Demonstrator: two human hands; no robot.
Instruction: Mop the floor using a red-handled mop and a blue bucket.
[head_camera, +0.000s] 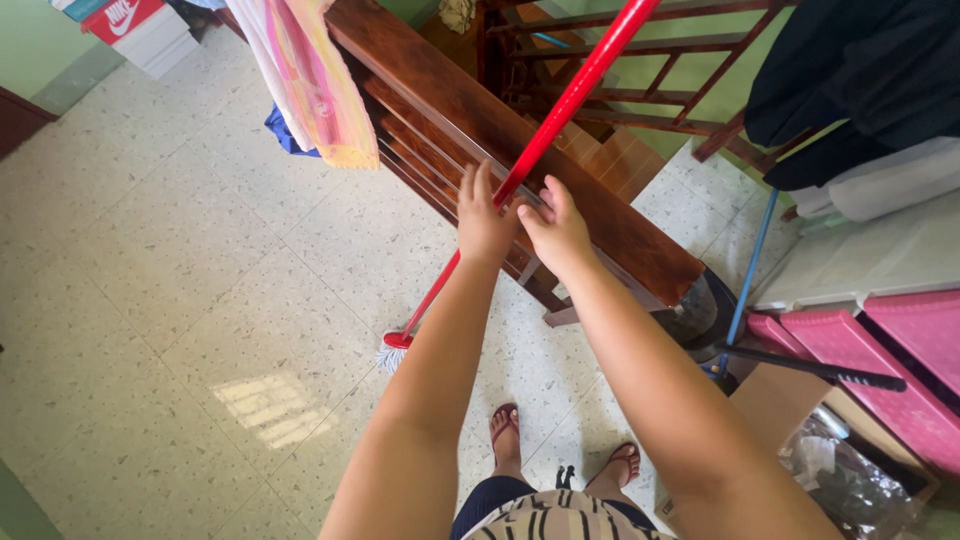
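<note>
A pale speckled tile floor (200, 300) fills the left half of the view, with a patch of reflected light near the person's left arm and wide open room stretching toward the green wall at the far left. The right half is crowded: a dark wooden bench (600, 215) runs diagonally from the top centre down to the right, a pink and yellow cloth (310, 80) hangs over its upper end, and pink trays (890, 350) and a cardboard box (790, 400) press in along the right edge. A blue pole (752, 270) leans just beside the bench's lower end.

The red mop handle (560, 115) slants from the top edge down to the floor, where its white mop head (392, 355) rests on the tile near the bench. The handle's top is cut off by the frame. Dark clothing (850, 70) at the upper right hides whatever stands behind it, and the box's contents under clear plastic are hard to make out.

The left hand (482, 220) lies against the handle with fingers extended upward, loosely wrapped rather than clenched. The right hand (555, 228) sits just beside it, fingers curled toward the handle; whether it fully grasps the handle cannot be told. Two sandalled feet (560, 450) stand below
</note>
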